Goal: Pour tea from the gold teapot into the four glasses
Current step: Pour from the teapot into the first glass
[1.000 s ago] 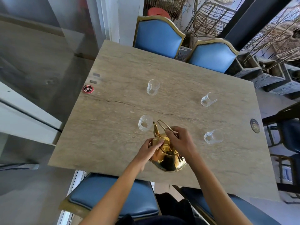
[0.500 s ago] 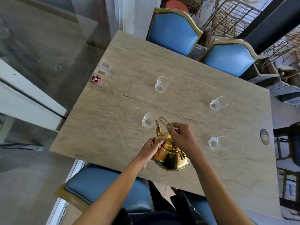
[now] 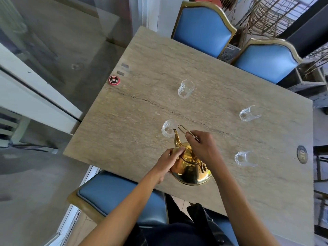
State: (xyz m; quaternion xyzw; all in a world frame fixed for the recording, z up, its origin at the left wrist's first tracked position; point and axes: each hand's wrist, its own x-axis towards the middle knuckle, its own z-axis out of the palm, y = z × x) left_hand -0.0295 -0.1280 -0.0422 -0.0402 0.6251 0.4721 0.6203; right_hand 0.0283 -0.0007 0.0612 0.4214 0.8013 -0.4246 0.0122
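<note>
Hands share the shiny gold metal teapot (image 3: 190, 170), tilted over the beige stone tabletop (image 3: 134, 125): right hand (image 3: 202, 148) closed on its wire handle, left hand (image 3: 168, 161) pressing the lid. Spout meets the nearest of 4 clear ribbed glasses (image 3: 167, 129).

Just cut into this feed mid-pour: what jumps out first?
The gold teapot at the near edge of the stone table, tipped with its spout over the nearest glass. The right hand holds its wire handle; the left hand steadies the lid. Three more glasses stand farther out, seemingly empty.
</note>
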